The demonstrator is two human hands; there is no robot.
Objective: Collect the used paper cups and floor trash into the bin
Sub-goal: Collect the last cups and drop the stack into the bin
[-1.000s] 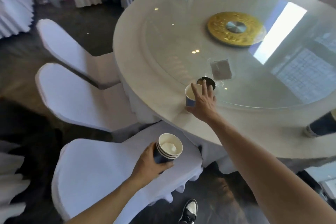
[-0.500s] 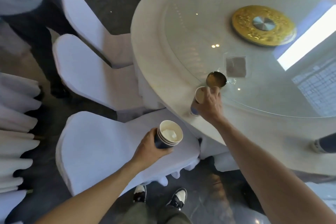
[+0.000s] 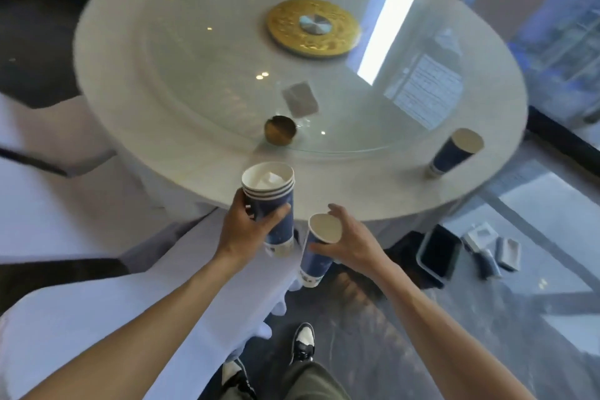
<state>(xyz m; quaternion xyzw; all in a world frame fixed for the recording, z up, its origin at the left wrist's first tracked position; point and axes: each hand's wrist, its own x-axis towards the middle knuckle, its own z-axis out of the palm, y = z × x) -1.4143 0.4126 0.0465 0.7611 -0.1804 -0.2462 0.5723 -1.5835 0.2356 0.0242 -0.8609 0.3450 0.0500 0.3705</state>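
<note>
My left hand grips a stack of several nested blue paper cups with crumpled white paper inside, held in front of the table's near edge. My right hand holds a single blue paper cup, tilted, just right of and below the stack. Another blue paper cup stands on the round table at the right edge. A dark bin sits on the floor to the right under the table's edge.
A small round gold tin and a grey packet lie on the glass turntable, with a gold disc at its centre. White-covered chairs stand left and below. White and grey trash pieces lie on the floor beside the bin.
My right hand lifted the single cup off the table and brought it down beside the stack. My left hand raised the stack towards the table edge. The view swung right.
</note>
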